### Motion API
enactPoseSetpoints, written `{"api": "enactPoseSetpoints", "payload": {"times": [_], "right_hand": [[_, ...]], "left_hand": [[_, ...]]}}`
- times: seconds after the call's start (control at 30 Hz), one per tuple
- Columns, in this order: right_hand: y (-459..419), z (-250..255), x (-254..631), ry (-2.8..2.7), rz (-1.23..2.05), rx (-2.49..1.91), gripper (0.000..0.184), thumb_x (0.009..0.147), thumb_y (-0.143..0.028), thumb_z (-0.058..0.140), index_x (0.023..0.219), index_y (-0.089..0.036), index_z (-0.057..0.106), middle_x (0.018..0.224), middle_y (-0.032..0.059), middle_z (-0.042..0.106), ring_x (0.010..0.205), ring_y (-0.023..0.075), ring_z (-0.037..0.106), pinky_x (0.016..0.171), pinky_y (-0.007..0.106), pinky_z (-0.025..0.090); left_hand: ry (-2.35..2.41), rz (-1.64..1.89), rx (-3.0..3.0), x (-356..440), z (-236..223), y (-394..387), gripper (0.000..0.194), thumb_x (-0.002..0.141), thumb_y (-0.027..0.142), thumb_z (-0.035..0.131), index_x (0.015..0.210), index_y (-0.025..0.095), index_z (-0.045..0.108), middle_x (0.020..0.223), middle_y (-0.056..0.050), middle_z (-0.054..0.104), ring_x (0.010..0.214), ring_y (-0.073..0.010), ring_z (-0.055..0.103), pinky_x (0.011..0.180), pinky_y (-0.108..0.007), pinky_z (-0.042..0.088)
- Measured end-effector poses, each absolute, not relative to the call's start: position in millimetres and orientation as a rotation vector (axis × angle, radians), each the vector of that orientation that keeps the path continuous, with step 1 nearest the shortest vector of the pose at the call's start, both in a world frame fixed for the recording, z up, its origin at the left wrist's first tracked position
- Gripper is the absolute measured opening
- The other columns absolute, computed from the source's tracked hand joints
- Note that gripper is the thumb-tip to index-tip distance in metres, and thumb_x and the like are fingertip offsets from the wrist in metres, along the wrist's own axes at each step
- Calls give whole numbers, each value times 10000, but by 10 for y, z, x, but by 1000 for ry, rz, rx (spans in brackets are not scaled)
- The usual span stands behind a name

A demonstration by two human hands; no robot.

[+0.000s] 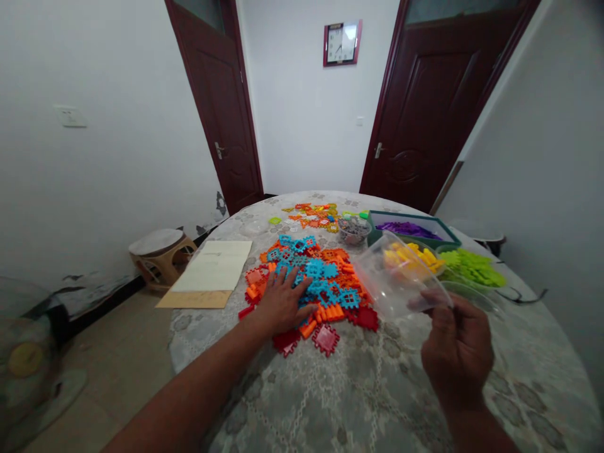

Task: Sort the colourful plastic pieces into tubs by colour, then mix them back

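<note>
My left hand (284,303) lies with spread fingers on a heap of plastic building pieces. Blue window-shaped pieces (321,269) are on top of the heap, with orange pieces (330,313) and red square pieces (325,340) around and under them. My right hand (457,346) pinches the edge of a clear plastic container (389,289), held tilted above the table to the right of the heap. Behind it, and partly seen through it, are yellow pieces (418,257).
Green pieces (472,267) and a dark green box (446,234) of purple pieces stand at the right. A clear tub (353,231) of grey pieces sits beside scattered orange and yellow pieces (316,216) at the back. Paper (212,264) lies left; a stool (163,255) stands beyond.
</note>
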State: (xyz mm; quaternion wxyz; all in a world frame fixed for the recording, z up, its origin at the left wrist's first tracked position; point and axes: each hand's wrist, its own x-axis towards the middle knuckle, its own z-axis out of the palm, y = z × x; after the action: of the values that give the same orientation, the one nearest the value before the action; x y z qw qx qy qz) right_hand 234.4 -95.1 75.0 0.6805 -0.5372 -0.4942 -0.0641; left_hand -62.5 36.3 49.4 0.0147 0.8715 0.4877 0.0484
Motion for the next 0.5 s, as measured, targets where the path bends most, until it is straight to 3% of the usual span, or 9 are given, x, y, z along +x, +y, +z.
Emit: {"api": "enactPoseSetpoints", "payload": {"times": [0.3, 0.5], "right_hand": [[-915, 745, 2342, -1155, -211, -1154, 178, 1057, -351, 572, 1132, -203, 636, 994, 65, 701, 911, 230, 699, 854, 448, 582], [-904, 716, 2318, -1150, -157, -1158, 166, 1053, -358, 576, 1110, -209, 620, 1016, 66, 689, 917, 229, 690, 838, 449, 580]], "left_hand": [[1548, 140, 2679, -866, 472, 17, 734, 987, 679, 518, 1656, 406, 392, 1775, -85, 273, 1629, -436, 195, 1273, -688, 194], [1504, 176, 2684, -876, 485, -88, 627, 1005, 639, 523, 1583, 398, 517, 1730, -80, 376, 1610, -412, 265, 1276, -675, 231]]}}
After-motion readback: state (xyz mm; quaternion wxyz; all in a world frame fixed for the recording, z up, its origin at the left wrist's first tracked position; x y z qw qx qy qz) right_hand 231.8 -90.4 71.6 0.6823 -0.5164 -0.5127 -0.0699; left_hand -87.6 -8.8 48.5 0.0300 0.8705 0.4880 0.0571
